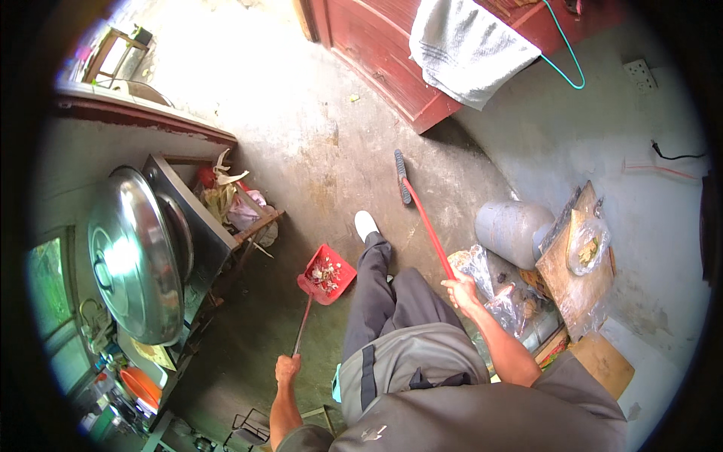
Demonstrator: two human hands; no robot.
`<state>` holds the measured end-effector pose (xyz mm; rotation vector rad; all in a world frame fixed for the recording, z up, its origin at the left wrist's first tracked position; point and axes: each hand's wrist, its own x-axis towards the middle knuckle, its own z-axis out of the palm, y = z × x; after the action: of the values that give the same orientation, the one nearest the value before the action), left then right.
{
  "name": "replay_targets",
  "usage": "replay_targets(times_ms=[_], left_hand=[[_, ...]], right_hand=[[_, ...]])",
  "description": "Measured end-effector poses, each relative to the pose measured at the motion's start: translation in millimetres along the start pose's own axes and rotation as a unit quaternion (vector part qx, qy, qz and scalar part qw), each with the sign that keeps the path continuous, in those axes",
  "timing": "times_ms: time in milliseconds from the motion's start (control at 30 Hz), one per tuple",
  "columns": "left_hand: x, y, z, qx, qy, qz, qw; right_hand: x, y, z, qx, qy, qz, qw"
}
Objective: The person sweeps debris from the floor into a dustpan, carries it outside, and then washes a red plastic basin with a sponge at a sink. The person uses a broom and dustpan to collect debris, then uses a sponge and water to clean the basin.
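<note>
My left hand [287, 368] is closed around the handle of a long-handled red dustpan [342, 287], whose pan is low over or on the floor at left of my legs, with a heap of pale and reddish scraps [326, 272] in it. My right hand [463, 291] grips the red handle of a broom [432, 231]. The broom's grey head [402, 176] rests on the concrete floor, ahead of my white shoe [366, 225] and to its right. The head and the dustpan are well apart.
On the left, a large lidded metal pan [135, 254] stands over a shelf with bags and husks. At right are a gas cylinder [508, 231], plastic bags and wooden boards [570, 288]. A white towel [469, 51] hangs by an open red door [378, 62]. A small yellow-green scrap [354, 98] lies ahead.
</note>
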<state>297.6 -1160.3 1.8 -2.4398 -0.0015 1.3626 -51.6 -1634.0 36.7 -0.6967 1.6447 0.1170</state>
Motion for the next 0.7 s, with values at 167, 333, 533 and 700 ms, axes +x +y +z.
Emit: replay_targets(times_ms=[167,333,533,700], left_hand=[[-11.9,17.1,-28.4,-0.041,-0.023,0.006,0.999],[-34.9,58.5,-70.7,-0.116,-0.001,0.026,0.993],[-27.5,150.2,-123.7,-0.192,0.008,0.049,0.98],[-14.3,254.4,-203.2,-0.227,0.013,0.101,0.969]], right_hand=[[29.2,-66.0,6.4,-0.047,0.011,-0.011,0.999],[78.6,-117.5,12.1,-0.061,0.036,-0.055,0.996],[110.5,-216.8,33.2,-0.087,0.034,-0.066,0.993],[141.5,-287.2,48.0,-0.143,0.014,-0.088,0.986]])
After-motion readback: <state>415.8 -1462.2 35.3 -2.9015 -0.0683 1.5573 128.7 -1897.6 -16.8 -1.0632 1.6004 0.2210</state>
